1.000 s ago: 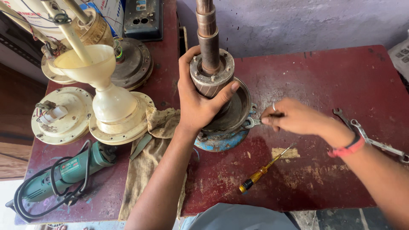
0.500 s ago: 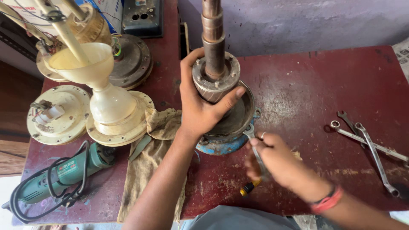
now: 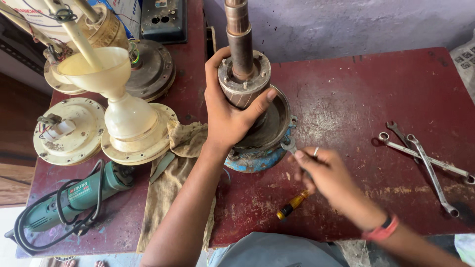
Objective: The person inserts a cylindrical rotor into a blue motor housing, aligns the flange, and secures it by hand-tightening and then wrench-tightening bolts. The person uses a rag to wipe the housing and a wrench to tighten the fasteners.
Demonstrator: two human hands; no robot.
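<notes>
The person's left hand (image 3: pixel 228 116) is wrapped around the grey cylindrical metal rotor body (image 3: pixel 243 81), thumb pressed against its side, steadying it upright on the round blue-rimmed metal housing (image 3: pixel 262 143) near the middle of the worn dark-red table (image 3: pixel 356 94); the right hand (image 3: pixel 324 173) pinches a small silver ring spanner (image 3: pixel 288 145), its ring end touching the housing rim; a yellow-handled screwdriver (image 3: pixel 293 204) lies on the table just below that hand, and two long silver spanners (image 3: pixel 425 158) rest well apart to the right; the tall rusty steel shaft (image 3: pixel 238 34) makes the assembly top-heavy, so a loosened left grip could let it tip; the spanner could slip off the fastener if seated askew, and a green angle grinder (image 3: pixel 74 198) sits far left
</notes>
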